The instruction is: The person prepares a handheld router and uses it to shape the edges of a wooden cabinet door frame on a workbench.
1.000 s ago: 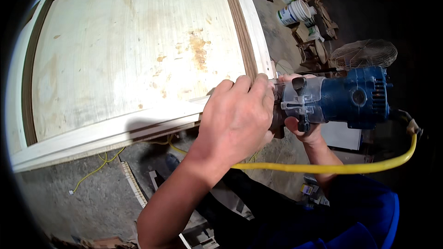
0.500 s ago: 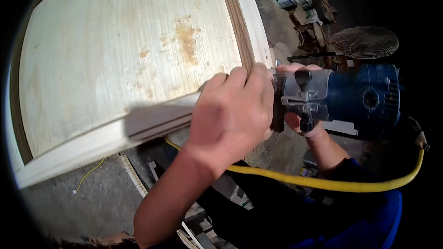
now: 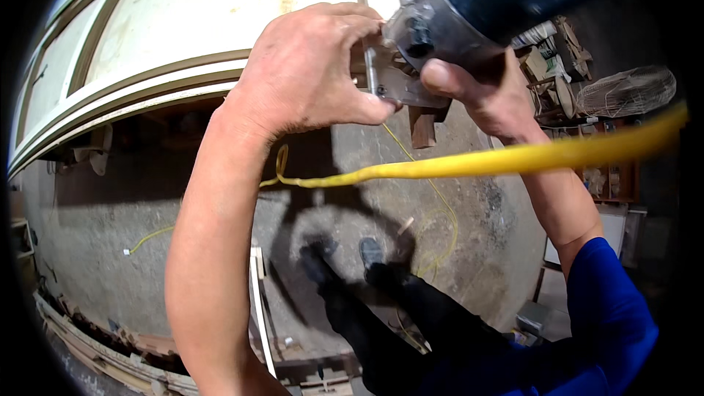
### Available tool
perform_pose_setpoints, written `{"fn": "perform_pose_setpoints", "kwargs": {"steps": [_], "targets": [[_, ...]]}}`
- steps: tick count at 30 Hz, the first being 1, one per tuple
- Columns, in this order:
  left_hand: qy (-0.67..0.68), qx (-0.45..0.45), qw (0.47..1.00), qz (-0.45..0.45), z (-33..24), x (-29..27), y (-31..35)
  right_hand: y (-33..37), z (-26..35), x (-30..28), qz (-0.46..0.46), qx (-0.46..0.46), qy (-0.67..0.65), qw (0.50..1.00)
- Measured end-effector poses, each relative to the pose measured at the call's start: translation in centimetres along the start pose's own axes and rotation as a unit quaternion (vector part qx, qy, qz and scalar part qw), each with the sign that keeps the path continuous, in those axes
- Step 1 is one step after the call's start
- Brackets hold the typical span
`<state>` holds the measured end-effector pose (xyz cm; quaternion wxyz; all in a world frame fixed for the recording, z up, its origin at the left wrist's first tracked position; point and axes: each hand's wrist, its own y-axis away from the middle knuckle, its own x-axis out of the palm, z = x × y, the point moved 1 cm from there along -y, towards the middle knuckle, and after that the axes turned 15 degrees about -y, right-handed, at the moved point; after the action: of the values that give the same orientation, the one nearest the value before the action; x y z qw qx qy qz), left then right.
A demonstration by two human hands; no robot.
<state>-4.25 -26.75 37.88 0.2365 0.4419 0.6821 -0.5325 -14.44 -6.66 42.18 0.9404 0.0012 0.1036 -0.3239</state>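
Observation:
My right hand (image 3: 493, 95) is wrapped round a dark blue trim router (image 3: 513, 4), its thumb pressed near the clear base housing. The tool is tilted, with its body up toward the upper right. My left hand (image 3: 312, 66) grips the router's base end at the near right corner of a pale framed wooden panel (image 3: 191, 11). Its thumb lies along the base plate, while the fingertips are partly hidden. Below the base a brown wood end (image 3: 423, 130) sticks out. The bit cannot be seen. A thick yellow cord (image 3: 440, 168) sweeps across in front of both forearms.
A wire fan guard (image 3: 627, 92) and wooden clutter stand at the right. Thin yellow cord (image 3: 449, 224) loops over the concrete floor (image 3: 484, 264) near my feet. Wood strips (image 3: 110, 363) lie at the lower left, and a white strip (image 3: 260, 308) lies left of my legs.
The router has swung from lying sideways to tilting up and away. My left hand has moved from the panel corner onto the router's base. More floor shows as the view has shifted.

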Motion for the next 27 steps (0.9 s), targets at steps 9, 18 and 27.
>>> {"fn": "perform_pose_setpoints", "kwargs": {"steps": [9,18,27], "targets": [[-0.002,-0.044,0.998,0.051,-1.7,-0.2,-0.5,-0.4,-0.4,-1.6,0.049,-0.064,0.013,0.997],[-0.002,-0.043,0.997,0.065,-1.8,-1.1,-0.5,-1.0,-0.5,-1.3,0.045,-0.044,-0.005,0.998],[0.006,-0.049,0.993,0.109,-1.3,-1.3,-0.7,-0.9,-1.2,1.4,-0.057,-0.081,-0.067,0.993]]}}
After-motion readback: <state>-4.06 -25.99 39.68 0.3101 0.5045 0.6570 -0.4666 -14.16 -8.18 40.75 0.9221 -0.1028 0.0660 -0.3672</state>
